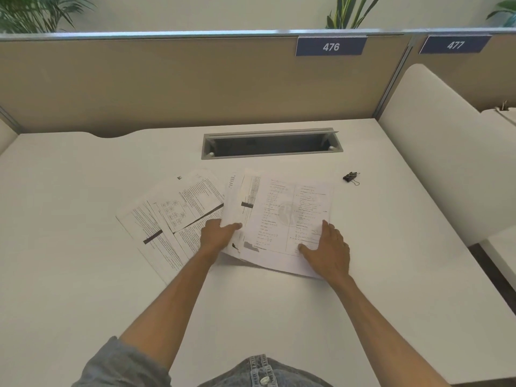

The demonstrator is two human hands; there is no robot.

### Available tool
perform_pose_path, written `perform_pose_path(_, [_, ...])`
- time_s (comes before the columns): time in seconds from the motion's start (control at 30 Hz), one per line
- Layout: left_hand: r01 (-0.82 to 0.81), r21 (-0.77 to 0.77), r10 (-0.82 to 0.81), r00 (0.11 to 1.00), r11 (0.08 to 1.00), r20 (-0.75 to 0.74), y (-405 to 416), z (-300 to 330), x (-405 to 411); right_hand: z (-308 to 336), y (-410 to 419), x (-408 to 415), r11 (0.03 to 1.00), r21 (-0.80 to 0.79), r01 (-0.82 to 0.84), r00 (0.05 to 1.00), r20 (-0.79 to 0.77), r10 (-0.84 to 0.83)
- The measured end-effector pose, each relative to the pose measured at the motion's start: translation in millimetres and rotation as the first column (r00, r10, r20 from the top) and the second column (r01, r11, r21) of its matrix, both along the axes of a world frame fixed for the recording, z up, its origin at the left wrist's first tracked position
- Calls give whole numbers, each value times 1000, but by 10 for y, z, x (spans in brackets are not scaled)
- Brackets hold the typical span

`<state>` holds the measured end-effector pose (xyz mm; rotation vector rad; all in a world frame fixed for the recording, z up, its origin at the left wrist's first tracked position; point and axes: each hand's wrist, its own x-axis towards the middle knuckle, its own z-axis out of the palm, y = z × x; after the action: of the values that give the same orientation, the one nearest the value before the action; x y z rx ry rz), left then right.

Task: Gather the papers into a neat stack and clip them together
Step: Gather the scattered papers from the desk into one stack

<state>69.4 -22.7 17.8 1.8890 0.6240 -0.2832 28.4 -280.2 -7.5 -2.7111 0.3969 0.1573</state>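
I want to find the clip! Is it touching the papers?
Apart. The head view shows the binder clip lying on bare desk, right of the papers, with clear white desk between them.

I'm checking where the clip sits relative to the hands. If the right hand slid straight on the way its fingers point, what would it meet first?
Probably only paper: the right hand points up the sheet toward the cable slot. The binder clip lies off to its right.
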Motion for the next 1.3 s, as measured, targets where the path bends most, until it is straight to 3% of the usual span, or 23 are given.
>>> perform_pose_path(0.27, [-39, -363, -16, 989, 931, -145, 114, 26, 9, 20, 110, 36, 998, 30, -55, 998, 16, 55])
perform_pose_path(0.5, [-28, -482, -74, 979, 876, -192, 56, -15, 13, 47, 194, 71, 993, 75, -87, 996, 8, 87])
perform_pose_path(0.67, [126, -459, -181, 980, 880, -80, 7, 45, -25, 84, 213, 92, 986, 138, -95, 995, 15, 94])
perform_pose_path(0.8, [219, -392, -204, 976, 894, 80, 17, 209, -105, 187, 83, 148, 957, 283, 56, 995, 59, -76])
perform_pose_path(0.87, [258, -393, -214, 965, 883, 151, 55, 268, -141, 288, 10, 203, 882, 444, 160, 983, 11, -183])
perform_pose_path(0.97, [306, -420, -218, 945, 855, 245, 85, 369, -190, 483, -47, 287, 692, 681, 240, 967, -103, -234])
perform_pose_path(1.1, [346, -432, -214, 921, 833, 324, 81, 467, -240, 707, -93, 365, 265, 944, 197, 980, -186, -68])
perform_pose_path(1.17, [351, -426, -217, 918, 834, 333, 94, 486, -244, 808, -103, 383, 201, 969, 144, 989, -134, -64])
perform_pose_path(1.3, [373, -403, -242, 909, 835, 340, 164, 549, -211, 985, -36, 385, 194, 981, 6, 995, 13, -96])
